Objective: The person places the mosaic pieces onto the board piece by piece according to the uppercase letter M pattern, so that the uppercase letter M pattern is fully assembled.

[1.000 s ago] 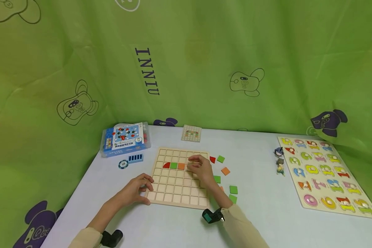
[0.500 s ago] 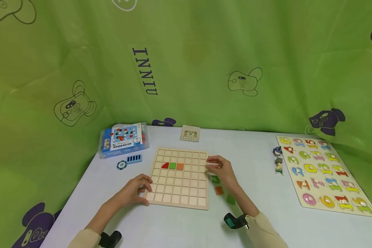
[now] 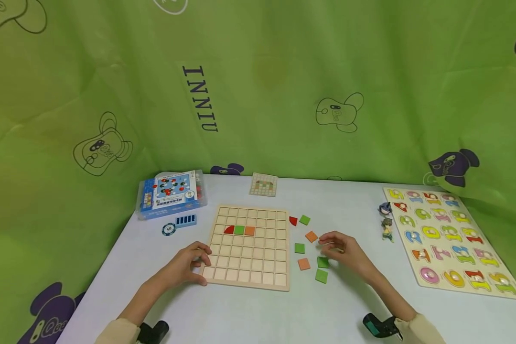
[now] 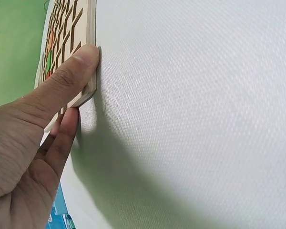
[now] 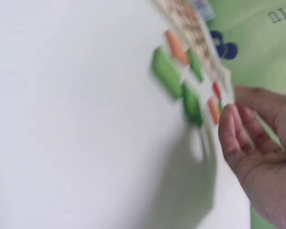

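Green tile (image 3: 323,262) lies just beside the right hand (image 3: 341,249) grip.

right hand (image 5: 257,157): fingers loosely curled, holding nothing | green tiles (image 5: 168,74), orange tiles (image 5: 176,46): blurred, on white table (image 5: 62,119)

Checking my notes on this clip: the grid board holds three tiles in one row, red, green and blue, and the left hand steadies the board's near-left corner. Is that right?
Not quite. The third tile is orange, not blue; the head view shows it beside the green tile and the red tile. The rest stands: three tiles in one row on the grid board, with the left hand at its near-left corner.
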`<state>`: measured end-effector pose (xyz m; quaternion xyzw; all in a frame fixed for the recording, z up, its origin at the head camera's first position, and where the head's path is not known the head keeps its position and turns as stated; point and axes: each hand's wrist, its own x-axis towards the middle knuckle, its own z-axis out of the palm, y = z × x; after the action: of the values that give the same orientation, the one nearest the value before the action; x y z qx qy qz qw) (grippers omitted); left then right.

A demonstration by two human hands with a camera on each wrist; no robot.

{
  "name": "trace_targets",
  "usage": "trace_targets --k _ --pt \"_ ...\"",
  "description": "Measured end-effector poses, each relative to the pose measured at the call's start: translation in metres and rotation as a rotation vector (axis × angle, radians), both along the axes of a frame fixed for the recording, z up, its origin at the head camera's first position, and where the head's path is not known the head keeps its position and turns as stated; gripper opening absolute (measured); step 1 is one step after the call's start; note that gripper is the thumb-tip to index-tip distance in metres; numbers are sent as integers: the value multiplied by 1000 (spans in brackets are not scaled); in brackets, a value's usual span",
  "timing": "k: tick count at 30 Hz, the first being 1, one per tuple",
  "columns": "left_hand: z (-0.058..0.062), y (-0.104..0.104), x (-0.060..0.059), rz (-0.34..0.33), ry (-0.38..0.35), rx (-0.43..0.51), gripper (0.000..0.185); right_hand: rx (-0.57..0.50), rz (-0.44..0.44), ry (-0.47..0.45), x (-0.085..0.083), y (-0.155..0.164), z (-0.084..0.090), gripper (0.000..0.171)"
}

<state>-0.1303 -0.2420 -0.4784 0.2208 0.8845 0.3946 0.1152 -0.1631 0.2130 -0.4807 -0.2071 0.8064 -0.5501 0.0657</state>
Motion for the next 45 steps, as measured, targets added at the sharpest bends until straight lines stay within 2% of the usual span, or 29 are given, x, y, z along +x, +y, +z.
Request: trace_targets --k 4,9,14,16,21,23,27,33,38,45 --pt "0 -1 -1 -6 2 3 34 42 49 41 9 14 -9 30" --pt "1 -1 0 -6 27 2 34 65 32 79 17 18 -21 36" --pt "3 -1 0 -10 25 10 34 75 -11 142 18 17 -29 36" --pt "3 -1 -1 -16 24 14 34 86 -31 152 19 15 -29 34" --pt "2 -1 -2 -19 20 14 34 91 -44 161 24 10 -14 30" --pt "1 -1 -2 -19 19 12 34 74 -46 149 24 11 -14 30" --pt "1 -1 -2 -14 17 9 34 37 -75 118 19 16 -26 31" --pt "-1 -2 -1 -10 11 20 34 -38 -130 97 19 10 -28 30" --pt "-2 -2 -1 -12 14 20 34 -68 -172 101 18 2 -28 29" --pt "0 -2 0 -14 14 28 34 -90 -223 46 16 -6 -22 31"
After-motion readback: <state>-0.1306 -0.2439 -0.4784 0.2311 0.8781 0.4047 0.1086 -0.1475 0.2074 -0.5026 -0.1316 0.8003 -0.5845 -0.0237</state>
